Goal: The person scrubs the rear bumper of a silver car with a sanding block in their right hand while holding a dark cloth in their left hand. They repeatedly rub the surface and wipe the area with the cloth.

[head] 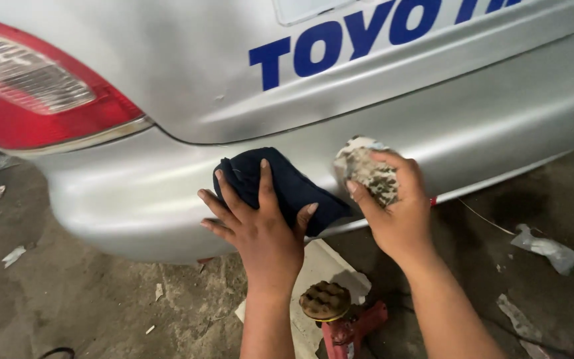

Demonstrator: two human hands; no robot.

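Note:
My left hand [260, 223] lies flat, fingers spread, on a dark navy cloth [280, 183] and presses it against the silver rear bumper [134, 193] of a car. Beside it, to the right, my right hand [396, 206] grips a crumpled, mottled grey-white pad [363, 167] and holds it against the same bumper. The two hands are a short gap apart. Above them runs the silver boot lid [187, 73] with blue lettering.
A red and clear tail light [34, 93] sits at the upper left. Below my arms stands a red jack [350, 326] with a round ridged pad [325, 300] on white cardboard [327, 266]. Scraps of paper and plastic [546, 247] litter the dirty concrete floor.

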